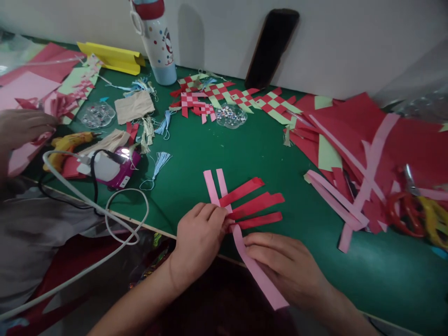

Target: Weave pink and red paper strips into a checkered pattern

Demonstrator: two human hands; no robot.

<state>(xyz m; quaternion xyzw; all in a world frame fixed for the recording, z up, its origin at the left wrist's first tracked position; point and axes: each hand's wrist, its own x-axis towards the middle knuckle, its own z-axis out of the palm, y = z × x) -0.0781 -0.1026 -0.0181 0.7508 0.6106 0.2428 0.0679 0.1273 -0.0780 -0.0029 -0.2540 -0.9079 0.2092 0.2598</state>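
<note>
Near the front edge of the green table, my left hand (203, 235) is closed over the middle of a partly woven paper piece. Several red paper strips (257, 205) fan out from it to the right, and two pink strip ends (212, 186) point away from me. A longer pink paper strip (257, 270) runs from under my left fingers toward me and hangs past the table edge. My right hand (287, 266) has its fingers bent against this pink strip, pinching it near the weave. The crossing of the strips is hidden beneath my left fingers.
Woven paper pieces (220, 93) and a tray of beads (231, 115) lie at the back. Red paper sheets (371, 126) and scissors (409, 210) are right. A bottle (159, 46), phone (271, 46), white cable (101, 261) and glue gun (70, 142) stand around; another person's hand (28, 126) is left.
</note>
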